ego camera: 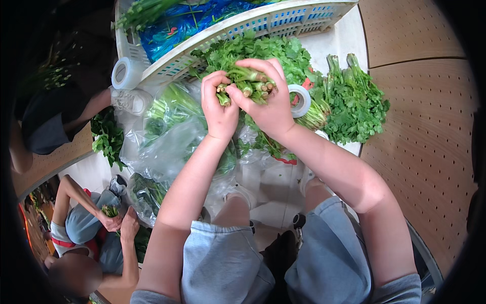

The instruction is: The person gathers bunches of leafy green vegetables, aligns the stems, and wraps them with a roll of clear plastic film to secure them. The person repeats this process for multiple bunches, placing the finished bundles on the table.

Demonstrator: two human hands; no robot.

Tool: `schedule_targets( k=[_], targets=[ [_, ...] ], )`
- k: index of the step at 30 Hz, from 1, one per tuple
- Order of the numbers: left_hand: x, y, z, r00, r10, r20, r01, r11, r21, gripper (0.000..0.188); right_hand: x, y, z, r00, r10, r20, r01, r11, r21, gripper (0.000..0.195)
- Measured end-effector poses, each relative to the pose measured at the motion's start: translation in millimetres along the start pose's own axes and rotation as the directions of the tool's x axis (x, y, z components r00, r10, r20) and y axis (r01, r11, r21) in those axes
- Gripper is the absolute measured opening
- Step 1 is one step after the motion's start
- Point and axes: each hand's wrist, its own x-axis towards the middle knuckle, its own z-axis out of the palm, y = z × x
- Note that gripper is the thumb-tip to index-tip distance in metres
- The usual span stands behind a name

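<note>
Both my hands grip one bunch of leafy green stems (248, 81), its cut stem ends towards me. My left hand (220, 108) wraps the left side of the bunch, and my right hand (269, 98) curls over its right side. Loose coriander (288, 53) lies just beyond my hands. A roll of tape (300, 100) is beside my right wrist; whether it hangs on that hand or lies on the greens I cannot tell. Further right, tied-looking bunches of coriander (349, 102) lie on the floor, stems pointing away from me.
A white plastic crate (243, 24) with a blue liner and greens stands ahead. At its corner is a clear tape roll (123, 72). Bagged vegetables (171, 110) lie to the left. A co-worker (91, 228) holds greens at lower left; another person's shoe (131, 99) is near the crate. Perforated wooden panels (414, 121) curve along the right.
</note>
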Motion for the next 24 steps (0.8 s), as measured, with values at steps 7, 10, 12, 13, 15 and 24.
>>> schedule_targets(
  k=[7,10,12,13,15,24],
  targets=[
    [-2.8,16.1,-33.3,1.000,0.008,-0.018,-0.010,0.996,-0.084,0.012,5.4,-9.3,-5.1,0.983,0.016,-0.185,-0.028,0.997,-0.066,0.030],
    [-4.5,26.0,-51.9,0.999,-0.038,-0.038,0.029,0.976,-0.215,0.010,11.3,-19.3,-18.7,0.977,0.099,-0.188,-0.077,0.990,0.122,0.029],
    [-4.6,27.0,-67.5,0.997,-0.054,-0.053,0.038,0.963,-0.267,0.009,18.2,-32.6,-25.5,0.950,0.246,-0.190,-0.150,0.899,0.412,0.027],
    [-4.2,28.1,-76.5,0.995,-0.076,-0.058,0.056,0.954,-0.294,0.009,21.1,-31.5,-28.1,0.916,0.334,-0.222,-0.180,0.837,0.516,0.028],
    [-0.5,35.2,-99.1,0.993,-0.113,-0.023,0.106,0.973,-0.207,0.006,29.0,-34.9,-37.5,0.919,0.344,-0.191,-0.195,0.819,0.540,0.028],
    [44.5,120.7,-115.1,0.906,-0.197,0.375,0.182,0.980,0.075,0.013,19.6,-56.6,-23.9,0.989,0.123,0.085,-0.144,0.933,0.331,0.027]
  ],
)
